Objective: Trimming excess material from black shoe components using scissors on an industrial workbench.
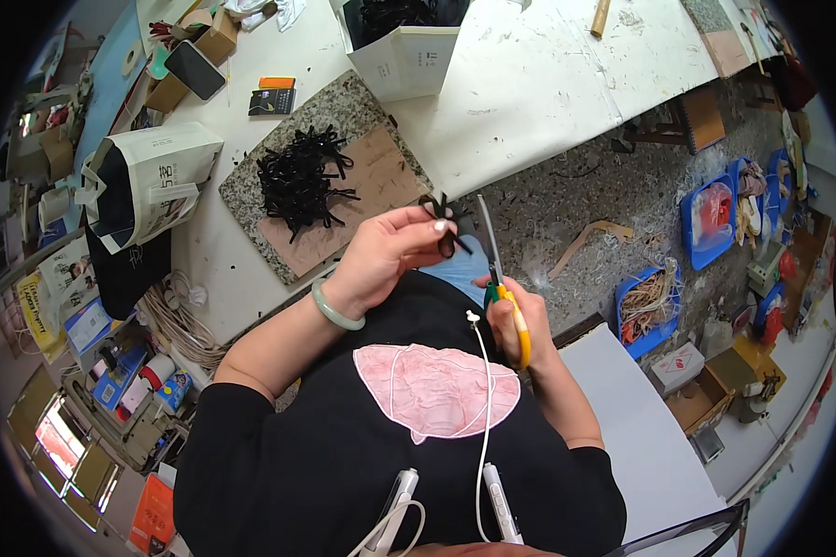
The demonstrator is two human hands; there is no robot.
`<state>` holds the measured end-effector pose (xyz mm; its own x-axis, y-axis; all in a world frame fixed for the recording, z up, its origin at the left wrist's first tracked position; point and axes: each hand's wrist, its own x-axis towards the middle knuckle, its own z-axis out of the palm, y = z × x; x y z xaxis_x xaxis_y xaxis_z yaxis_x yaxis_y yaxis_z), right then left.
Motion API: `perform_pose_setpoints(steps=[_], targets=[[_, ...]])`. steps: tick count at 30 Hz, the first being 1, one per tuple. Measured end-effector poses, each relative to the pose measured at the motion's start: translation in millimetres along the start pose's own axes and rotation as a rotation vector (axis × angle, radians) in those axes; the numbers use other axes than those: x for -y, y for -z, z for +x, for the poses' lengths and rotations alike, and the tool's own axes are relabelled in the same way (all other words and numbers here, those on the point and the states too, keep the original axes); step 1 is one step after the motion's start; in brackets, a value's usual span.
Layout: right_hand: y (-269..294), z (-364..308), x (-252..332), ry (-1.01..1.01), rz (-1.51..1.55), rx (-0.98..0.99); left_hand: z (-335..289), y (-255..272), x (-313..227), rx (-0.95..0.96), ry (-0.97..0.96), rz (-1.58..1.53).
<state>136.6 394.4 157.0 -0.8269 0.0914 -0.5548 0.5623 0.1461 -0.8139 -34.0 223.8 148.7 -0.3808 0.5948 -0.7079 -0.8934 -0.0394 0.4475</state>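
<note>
The left forearm (293, 339) is angled inward; in the grip of the left hand (385, 249), a looped black ribbon (457, 218) is pinched before the torso (418, 483), its long axis slanted from far left to near right. Scissors (503, 292) are clasped in the right hand (520, 320), blades pointed away from the body, just beside the ribbon.

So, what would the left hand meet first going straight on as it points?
Beyond the black loops it holds, the left hand would likely meet the scissor blades, though depth is unclear.
</note>
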Motion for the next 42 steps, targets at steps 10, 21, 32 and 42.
perform_pose_setpoints(steps=[10,21,32,42], targets=[[-15,-1,-4,0.136,-0.160,-0.096,-3,-6,7,0.019,-0.064,-0.225],[-17,1,0,0.157,-0.137,-0.068,-6,2,9,-0.051,-0.062,-0.239],[-18,14,-28,-0.137,0.037,-0.042,78,183,-77,-0.554,-0.790,1.315],[-32,36,-12,0.008,-0.127,-0.030,132,176,-67,-0.215,-0.579,2.225]])
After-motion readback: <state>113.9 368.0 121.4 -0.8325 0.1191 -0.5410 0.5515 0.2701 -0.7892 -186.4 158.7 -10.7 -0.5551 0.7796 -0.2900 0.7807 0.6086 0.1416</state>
